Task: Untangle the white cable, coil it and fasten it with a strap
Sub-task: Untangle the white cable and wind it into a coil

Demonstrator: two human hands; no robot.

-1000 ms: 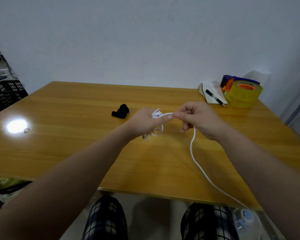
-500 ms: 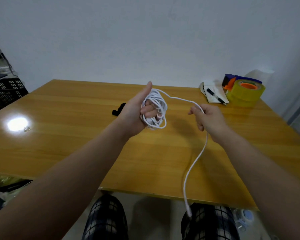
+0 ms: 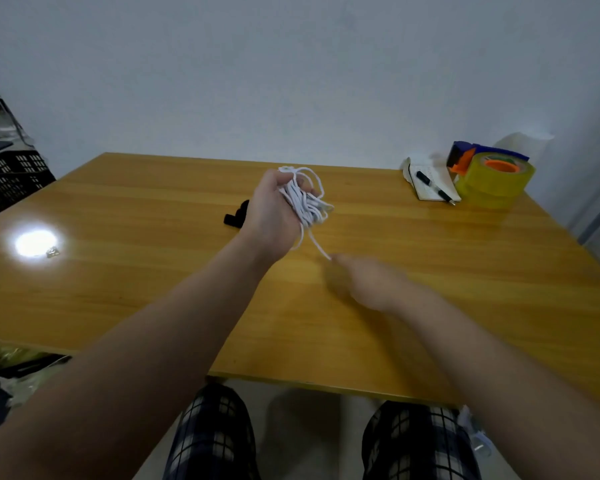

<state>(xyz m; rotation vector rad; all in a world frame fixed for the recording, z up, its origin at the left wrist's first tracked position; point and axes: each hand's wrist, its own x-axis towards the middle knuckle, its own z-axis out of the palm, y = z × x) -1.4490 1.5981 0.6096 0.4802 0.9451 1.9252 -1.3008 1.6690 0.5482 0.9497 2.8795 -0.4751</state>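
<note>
change, right hand: the right hand [image 3: 364,282] sits lower and closer to the person than half a second ago, when it was up beside the coil; it is motion-blurred now
change, cable tail: the long tail that hung past the near table edge is gone; only a short strand runs from the coil down to the right hand's fingertips
change, left hand: the thumb stuck up before; now the left hand [image 3: 274,209] is turned with its back to the camera
left grip: fingers curled round the bundled loops, holding them above the table
right grip: cannot tell, too blurred; the strand ends at its fingertips
white cable [image 3: 307,202]: loose multi-loop coil in the left hand, over the middle of the table, a few loops sticking out at the top
strap [image 3: 235,216]: black, on the table just left of the left hand, partly hidden behind it
table [image 3: 153,289]: yellow wood, with a bright lamp glare [image 3: 35,242] at left
far right corner: yellow tape dispenser [image 3: 492,178], touching a notebook [image 3: 426,178] with a black pen [image 3: 433,190] lying on it
left edge: black crate [image 3: 11,174] beside the table
in the way: the left hand and wrist cover part of the strap; both forearms cross the near table
</note>
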